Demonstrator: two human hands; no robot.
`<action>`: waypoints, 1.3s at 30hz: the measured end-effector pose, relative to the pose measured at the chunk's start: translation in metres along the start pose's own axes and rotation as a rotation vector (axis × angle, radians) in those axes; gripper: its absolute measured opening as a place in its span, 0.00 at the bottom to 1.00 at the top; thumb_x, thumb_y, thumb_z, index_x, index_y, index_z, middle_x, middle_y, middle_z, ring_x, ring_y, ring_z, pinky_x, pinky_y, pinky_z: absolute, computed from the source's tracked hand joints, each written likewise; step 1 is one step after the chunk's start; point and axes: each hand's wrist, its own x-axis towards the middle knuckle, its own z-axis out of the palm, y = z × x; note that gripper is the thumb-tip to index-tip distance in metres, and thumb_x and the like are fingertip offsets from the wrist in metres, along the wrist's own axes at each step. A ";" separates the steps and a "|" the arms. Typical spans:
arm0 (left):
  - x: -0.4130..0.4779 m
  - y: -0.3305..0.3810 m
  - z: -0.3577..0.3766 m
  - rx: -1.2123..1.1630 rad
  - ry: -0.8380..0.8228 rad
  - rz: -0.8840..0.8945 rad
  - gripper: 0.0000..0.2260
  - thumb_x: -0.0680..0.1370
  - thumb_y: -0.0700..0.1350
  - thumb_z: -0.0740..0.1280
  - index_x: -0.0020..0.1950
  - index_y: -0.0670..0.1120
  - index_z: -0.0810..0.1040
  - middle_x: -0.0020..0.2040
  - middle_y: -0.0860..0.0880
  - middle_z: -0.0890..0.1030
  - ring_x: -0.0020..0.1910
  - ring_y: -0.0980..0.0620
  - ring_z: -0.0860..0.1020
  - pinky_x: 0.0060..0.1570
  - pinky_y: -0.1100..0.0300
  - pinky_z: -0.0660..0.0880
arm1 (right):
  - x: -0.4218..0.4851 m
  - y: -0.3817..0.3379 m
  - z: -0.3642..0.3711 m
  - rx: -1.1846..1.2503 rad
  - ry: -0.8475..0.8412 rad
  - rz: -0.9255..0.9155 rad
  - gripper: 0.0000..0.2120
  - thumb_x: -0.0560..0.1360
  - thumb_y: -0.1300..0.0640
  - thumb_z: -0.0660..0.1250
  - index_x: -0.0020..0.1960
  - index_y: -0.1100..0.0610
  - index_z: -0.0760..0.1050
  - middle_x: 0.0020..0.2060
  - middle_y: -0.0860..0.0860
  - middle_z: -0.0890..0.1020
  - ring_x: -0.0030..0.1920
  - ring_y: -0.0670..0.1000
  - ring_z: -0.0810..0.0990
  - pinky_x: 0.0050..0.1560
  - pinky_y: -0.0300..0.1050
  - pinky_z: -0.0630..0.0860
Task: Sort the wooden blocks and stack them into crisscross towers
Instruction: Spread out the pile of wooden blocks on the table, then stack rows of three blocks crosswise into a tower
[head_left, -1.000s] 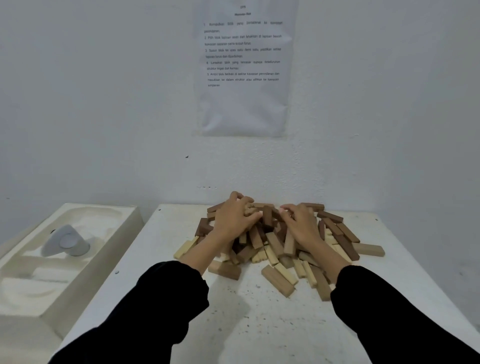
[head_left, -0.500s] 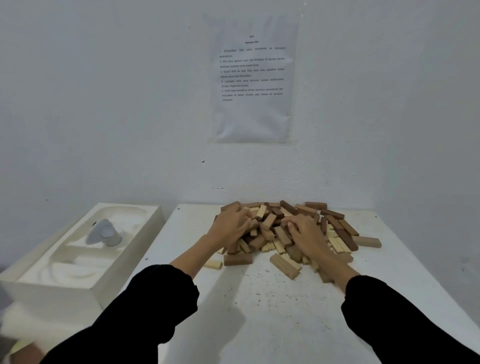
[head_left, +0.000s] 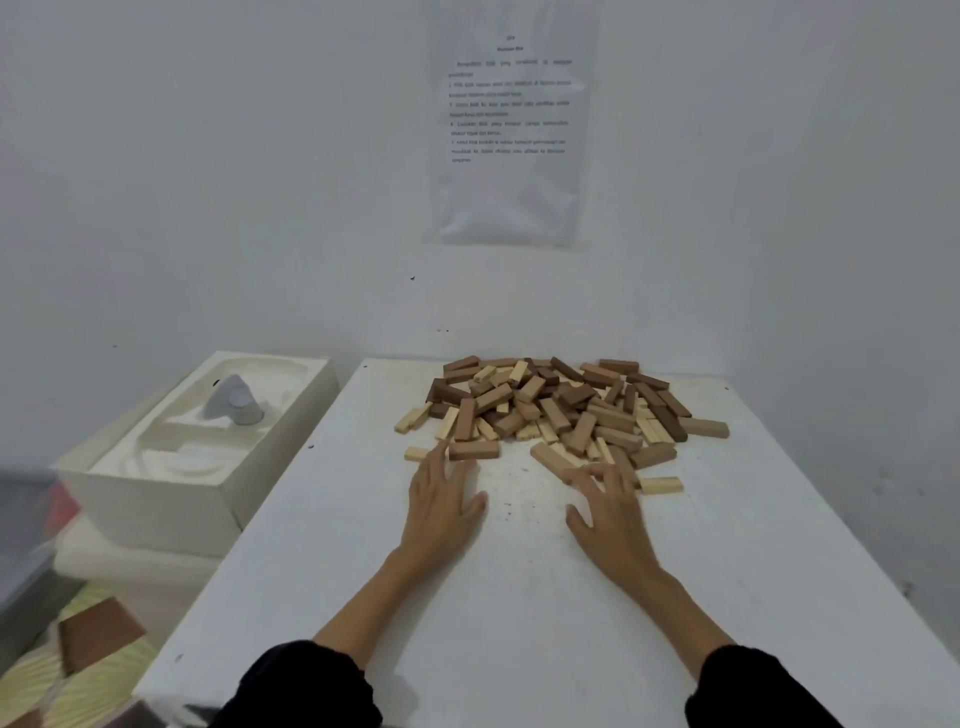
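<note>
Worktop (head_left: 519, 597): white, our blocks (head_left: 561, 405) heaped upper centre.
Left hand (head_left: 441, 499): spread, empty.
Right hand (head_left: 608, 509): spread, empty.
Handling: we judge blocks light, rigid; pinch long sides.

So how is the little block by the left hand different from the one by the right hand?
The pale block by the left hand looks shorter than the pale block by the right hand. It lies beside the left hand's fingertips; the other lies just right of the right hand's fingers. Both are light wood, flat on the white table, outside the pile.
</note>
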 end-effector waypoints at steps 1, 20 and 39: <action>-0.003 0.001 0.001 0.031 -0.005 -0.010 0.19 0.79 0.51 0.59 0.70 0.51 0.64 0.76 0.44 0.50 0.75 0.47 0.48 0.72 0.52 0.48 | -0.003 0.001 -0.002 -0.012 -0.022 -0.005 0.17 0.69 0.65 0.70 0.58 0.59 0.77 0.53 0.59 0.75 0.62 0.56 0.63 0.54 0.53 0.72; -0.019 0.007 -0.001 0.252 -0.132 -0.027 0.36 0.72 0.61 0.32 0.77 0.51 0.52 0.78 0.45 0.47 0.77 0.49 0.44 0.74 0.51 0.43 | -0.021 -0.006 -0.003 -0.245 -0.233 0.052 0.33 0.74 0.43 0.37 0.73 0.52 0.64 0.70 0.58 0.66 0.69 0.59 0.64 0.69 0.54 0.60; -0.014 0.003 0.006 0.269 -0.052 0.029 0.30 0.73 0.56 0.39 0.69 0.46 0.65 0.70 0.40 0.63 0.69 0.42 0.60 0.68 0.45 0.58 | -0.019 -0.008 -0.011 -0.110 -0.187 0.122 0.21 0.78 0.48 0.57 0.70 0.50 0.68 0.69 0.54 0.67 0.70 0.54 0.60 0.67 0.49 0.59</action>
